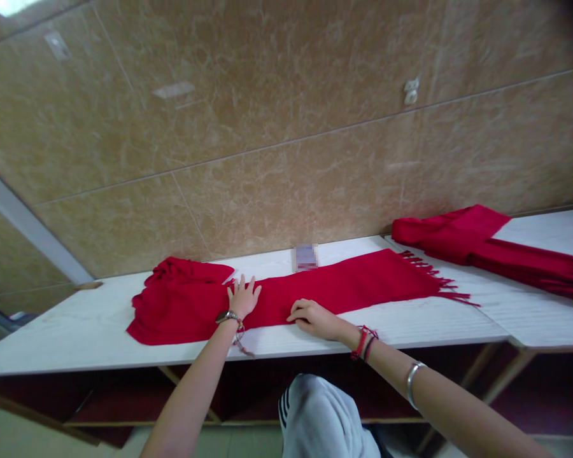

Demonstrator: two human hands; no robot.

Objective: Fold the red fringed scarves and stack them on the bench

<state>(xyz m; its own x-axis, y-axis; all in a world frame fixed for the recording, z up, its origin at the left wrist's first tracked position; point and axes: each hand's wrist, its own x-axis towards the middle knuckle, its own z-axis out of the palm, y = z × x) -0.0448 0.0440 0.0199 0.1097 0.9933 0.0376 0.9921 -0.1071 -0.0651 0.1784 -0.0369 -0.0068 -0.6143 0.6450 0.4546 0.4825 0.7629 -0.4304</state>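
Red cloth, fringed: scarf (325, 286) along the white cabinet top (410, 322) at six o'clock, bunched toward eight, flat toward four. Left hand (244, 298) toward seven, fingers splayed flat on the cloth, gripping nothing; right hand (318, 319) toward half past five, fingers curled near the front edge, pinch or mere touch impossible to tell. Likely risks: skewing from uneven pressure, creases from the bunched end, a nudge to the small blurred item (305, 256) just beyond.

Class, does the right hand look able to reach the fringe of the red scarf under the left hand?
Probably yes: the right hand sits at the near edge of the red scarf, and nothing stands between it and the fringe.
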